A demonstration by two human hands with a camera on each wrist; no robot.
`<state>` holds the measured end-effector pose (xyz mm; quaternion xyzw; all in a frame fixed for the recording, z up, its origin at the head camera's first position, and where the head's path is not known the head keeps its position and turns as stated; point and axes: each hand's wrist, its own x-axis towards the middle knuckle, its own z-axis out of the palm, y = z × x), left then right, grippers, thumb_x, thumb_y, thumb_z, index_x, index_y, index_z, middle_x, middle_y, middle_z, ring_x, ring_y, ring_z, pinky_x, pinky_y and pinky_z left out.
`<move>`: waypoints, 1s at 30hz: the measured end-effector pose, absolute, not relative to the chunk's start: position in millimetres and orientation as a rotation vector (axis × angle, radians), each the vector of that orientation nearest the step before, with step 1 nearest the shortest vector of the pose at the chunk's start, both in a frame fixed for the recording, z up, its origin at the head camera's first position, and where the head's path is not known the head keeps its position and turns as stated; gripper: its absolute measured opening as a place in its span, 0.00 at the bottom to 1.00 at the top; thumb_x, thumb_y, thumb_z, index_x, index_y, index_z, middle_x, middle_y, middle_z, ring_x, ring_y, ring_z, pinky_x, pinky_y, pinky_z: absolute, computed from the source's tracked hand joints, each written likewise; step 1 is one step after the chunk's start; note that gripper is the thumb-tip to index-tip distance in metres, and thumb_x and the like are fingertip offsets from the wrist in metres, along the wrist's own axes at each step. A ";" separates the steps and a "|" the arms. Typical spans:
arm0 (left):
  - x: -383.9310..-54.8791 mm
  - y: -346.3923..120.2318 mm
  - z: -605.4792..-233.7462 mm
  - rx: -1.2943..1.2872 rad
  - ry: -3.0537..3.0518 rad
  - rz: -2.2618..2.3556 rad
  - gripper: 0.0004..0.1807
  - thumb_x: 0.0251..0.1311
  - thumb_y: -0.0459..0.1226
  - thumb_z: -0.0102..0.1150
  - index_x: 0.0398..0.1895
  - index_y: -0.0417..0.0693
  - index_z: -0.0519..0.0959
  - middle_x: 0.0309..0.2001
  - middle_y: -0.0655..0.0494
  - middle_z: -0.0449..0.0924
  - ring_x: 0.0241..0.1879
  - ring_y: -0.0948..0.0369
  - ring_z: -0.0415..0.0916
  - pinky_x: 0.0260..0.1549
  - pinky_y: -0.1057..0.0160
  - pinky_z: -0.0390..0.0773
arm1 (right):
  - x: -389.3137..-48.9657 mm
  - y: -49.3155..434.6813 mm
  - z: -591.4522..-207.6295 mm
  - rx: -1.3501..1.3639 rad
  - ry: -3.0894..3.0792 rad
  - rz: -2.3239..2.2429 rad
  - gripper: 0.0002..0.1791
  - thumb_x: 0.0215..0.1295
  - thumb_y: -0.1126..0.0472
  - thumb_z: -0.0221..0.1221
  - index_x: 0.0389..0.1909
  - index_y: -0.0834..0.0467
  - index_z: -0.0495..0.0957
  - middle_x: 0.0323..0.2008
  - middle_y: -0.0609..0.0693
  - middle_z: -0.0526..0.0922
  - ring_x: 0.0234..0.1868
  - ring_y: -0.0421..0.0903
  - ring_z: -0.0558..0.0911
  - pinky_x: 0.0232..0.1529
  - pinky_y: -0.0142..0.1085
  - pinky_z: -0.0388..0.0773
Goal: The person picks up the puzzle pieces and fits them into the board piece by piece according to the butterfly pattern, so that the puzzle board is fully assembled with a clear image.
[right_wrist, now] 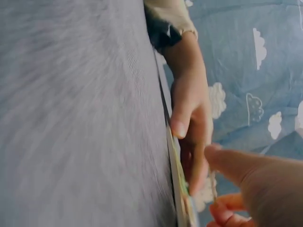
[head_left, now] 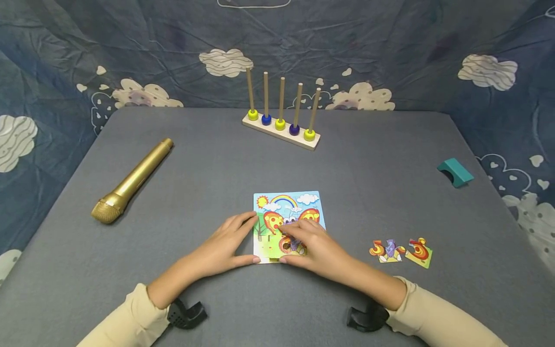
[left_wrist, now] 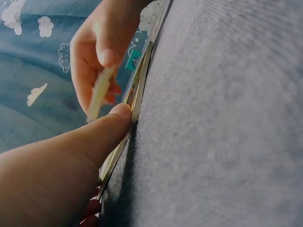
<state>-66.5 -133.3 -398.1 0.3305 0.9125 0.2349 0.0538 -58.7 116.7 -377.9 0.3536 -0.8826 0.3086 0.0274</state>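
Head view: order of size?

—Grey tabletop (head_left: 208, 159); left hand (head_left: 221, 248), fingers relaxed, at rim of square butterfly-printed puzzle board (head_left: 295, 195); right hand (head_left: 318, 248), pinching flat yellow-green puzzle piece (left_wrist: 100, 93) just above board; well to right, two loose multicoloured jigsaw pieces (head_left: 419, 253).

—Step in hand?

—Apparently, fitting the pinched piece.

—Next requirement?

—Probably matching outline to gap, then pressing flat.

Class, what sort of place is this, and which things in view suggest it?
Probably a children's play corner, or a tabletop staged as one: a cloud-printed cloth hangs behind the grey table, which bears a picture puzzle and a bead stand.
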 end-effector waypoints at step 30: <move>-68.6 -140.1 -390.3 1.353 2.739 0.571 0.22 0.56 0.51 0.55 0.57 0.67 0.72 0.63 0.47 0.58 0.60 0.52 0.57 0.56 0.50 0.57 | -74.9 98.9 -393.4 1.147 -2.796 0.785 0.32 0.43 0.44 0.67 0.52 0.51 0.77 0.35 0.38 0.66 0.36 0.38 0.64 0.43 0.38 0.59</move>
